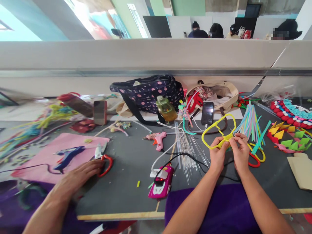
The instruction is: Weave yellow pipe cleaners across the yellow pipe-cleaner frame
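Both my hands are raised over the front of the dark table, fingertips close together. A yellow fuzzy pipe cleaner (228,136), bent into two joined loops, is pinched between them. My left hand (217,154) grips its lower middle, and my right hand (240,152) pinches the same joint from the other side. The exact twist is partly covered by my fingers. Just beyond my right hand lie scissors (255,163) with red and yellow handles, partly hidden by it. A fan of pastel pipe cleaners (250,118) rests behind, and thin metal wires (186,148) spread to the left.
A pink glue gun (159,140) and a magenta car-shaped power strip (162,183) with a black cable lie left of me. Another person's hand (87,169) rests by red-handled scissors (106,165). Bags (151,94), a bottle (165,109) and a phone (207,112) line the back.
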The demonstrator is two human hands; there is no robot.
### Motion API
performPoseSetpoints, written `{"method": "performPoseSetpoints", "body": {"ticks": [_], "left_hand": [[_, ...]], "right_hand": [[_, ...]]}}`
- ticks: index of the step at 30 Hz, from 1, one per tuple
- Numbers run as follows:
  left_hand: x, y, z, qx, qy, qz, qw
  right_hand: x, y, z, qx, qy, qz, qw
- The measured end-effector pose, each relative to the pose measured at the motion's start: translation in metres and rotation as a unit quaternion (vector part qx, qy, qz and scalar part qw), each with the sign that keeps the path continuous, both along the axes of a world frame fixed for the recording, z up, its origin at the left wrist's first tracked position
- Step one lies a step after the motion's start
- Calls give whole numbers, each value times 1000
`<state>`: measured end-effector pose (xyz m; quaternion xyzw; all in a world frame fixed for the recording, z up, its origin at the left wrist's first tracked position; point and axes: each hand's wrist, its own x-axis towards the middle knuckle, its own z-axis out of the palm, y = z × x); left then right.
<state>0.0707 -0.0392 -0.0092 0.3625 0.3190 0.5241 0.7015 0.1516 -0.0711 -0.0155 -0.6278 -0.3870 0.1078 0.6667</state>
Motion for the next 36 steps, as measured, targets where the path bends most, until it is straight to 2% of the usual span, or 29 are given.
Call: {"method": "performPoseSetpoints", "body": {"ticks": [10,14,19,22,25,28,31,36], "left_hand": [[-1,2,-3,14,-1,-12,1000],[-2,4,-2,43,5,-25,999],[-5,5,-2,76,20,-24,997],[-5,4,-1,79,5,-38,996],[-3,1,-2,46,-32,-48,997],[0,-1,-3,-8,-71,-21,997],[2,-2,-2,-41,-88,-7,995],[0,-1,3,-52,-102,-5,993]], "right_hand": [[10,0,-2,-36,-31,28,998],[16,-1,-1,-47,-47,38,997],[18,-3,5,-57,-112,43,991],[15,-5,9,-41,-169,9,985],[9,-6,13,-4,-228,-40,973],[5,-6,16,29,-278,-76,957],[4,-7,17,44,-339,-91,935],[6,-8,17,59,-425,-104,897]]}}
